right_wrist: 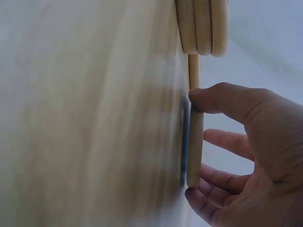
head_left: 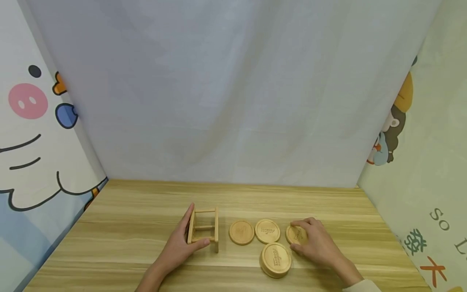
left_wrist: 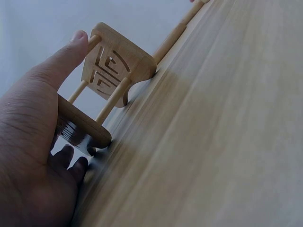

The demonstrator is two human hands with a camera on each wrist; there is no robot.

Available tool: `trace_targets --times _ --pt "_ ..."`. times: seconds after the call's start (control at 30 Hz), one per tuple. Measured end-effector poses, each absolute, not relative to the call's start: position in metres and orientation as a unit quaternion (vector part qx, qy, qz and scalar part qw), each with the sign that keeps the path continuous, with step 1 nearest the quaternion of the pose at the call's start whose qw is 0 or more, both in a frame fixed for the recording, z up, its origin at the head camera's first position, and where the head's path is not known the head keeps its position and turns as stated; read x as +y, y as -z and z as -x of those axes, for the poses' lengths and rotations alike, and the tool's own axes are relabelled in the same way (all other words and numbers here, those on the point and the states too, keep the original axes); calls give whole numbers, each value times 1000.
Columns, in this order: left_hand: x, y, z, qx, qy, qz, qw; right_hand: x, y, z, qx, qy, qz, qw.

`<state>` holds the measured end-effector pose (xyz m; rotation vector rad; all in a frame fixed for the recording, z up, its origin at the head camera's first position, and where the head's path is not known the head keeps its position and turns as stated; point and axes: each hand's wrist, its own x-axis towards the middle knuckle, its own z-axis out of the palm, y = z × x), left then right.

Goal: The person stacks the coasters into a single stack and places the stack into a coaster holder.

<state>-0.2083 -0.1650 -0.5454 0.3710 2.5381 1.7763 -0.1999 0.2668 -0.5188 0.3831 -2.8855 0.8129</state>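
My left hand (head_left: 177,244) grips a small wooden coaster holder (head_left: 217,229) from its left side, thumb along the near edge. Two end panels joined by thin rods make up this holder, and the left wrist view shows a cut-out pattern in one panel (left_wrist: 113,61). On the right, my right hand (head_left: 318,244) pinches a round bamboo coaster (head_left: 296,234) by its rim between thumb and fingers. That coaster (right_wrist: 195,146) is held close over the tabletop, with a narrow dark gap along it in the right wrist view.
Between the hands lie two flat coasters, a plain-faced coaster (head_left: 241,232) and a lettered coaster (head_left: 268,231). In front of them stands a short stack of coasters (head_left: 276,259). A pale curtain (head_left: 233,101) hangs behind the wooden table (head_left: 146,202), with printed cloths at both sides.
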Motion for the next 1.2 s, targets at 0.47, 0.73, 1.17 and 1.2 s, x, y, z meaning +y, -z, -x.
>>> trace_targets --times 0.47,0.73,1.17,1.2 --pt "-164 547 209 806 -578 -122 12 265 513 194 -951 -271 -125 83" --pt "-165 546 209 806 -579 -121 13 265 510 189 -948 -269 -136 105" --pt "-165 547 209 813 -571 -119 11 259 503 179 -945 -266 -144 126" --pt "-165 547 209 812 -571 -120 11 258 502 178 -944 -266 -145 127"
